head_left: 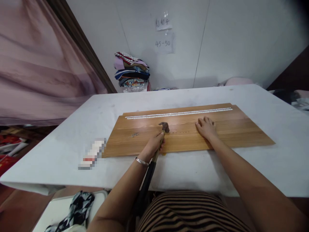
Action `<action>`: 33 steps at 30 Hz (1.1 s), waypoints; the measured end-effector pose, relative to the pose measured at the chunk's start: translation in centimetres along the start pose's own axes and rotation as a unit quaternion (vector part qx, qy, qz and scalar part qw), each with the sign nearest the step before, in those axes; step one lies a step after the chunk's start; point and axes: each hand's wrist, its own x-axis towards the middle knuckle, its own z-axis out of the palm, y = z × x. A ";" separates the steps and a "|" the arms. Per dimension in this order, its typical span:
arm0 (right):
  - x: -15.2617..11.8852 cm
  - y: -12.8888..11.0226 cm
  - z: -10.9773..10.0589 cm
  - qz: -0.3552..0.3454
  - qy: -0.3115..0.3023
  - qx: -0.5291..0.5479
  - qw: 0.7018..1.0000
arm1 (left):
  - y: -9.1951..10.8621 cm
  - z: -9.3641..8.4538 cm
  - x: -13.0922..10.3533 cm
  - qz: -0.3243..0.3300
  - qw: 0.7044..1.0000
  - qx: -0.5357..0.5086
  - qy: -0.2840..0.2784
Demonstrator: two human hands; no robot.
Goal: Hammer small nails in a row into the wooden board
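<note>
A wood-grain board [231, 129] lies on the white-covered table. My left hand [154, 144] is wrapped round the handle of a claw hammer [165, 126], whose head is at the left end of a row of small dark dots [180, 132] on the board. My right hand [207, 128] rests on the board to the right of the row, fingers apart, holding nothing. Several loose nails [134, 134] lie in a small pile on the board's left part. Two white printed strips [180, 113] run along the board's far side.
A blurred-out white and red item [93, 154] lies left of the board on the white table cover [79, 119]. Folded cloths [132, 71] are stacked against the wall. A patterned cloth [80, 206] lies on a seat at the lower left.
</note>
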 end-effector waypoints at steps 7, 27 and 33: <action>0.0 -0.1 -0.3 -0.003 -0.005 -0.003 1.000 | 0.2 0.0 -0.1 -0.001 1.000 -0.018 -0.006; 0.1 0.1 0.1 -0.001 -0.004 0.000 1.000 | -0.4 -0.2 0.3 0.005 1.000 -0.008 -0.005; 0.2 0.2 0.2 0.004 -0.009 -0.001 1.000 | -0.3 -0.2 0.2 0.000 1.000 -0.007 -0.001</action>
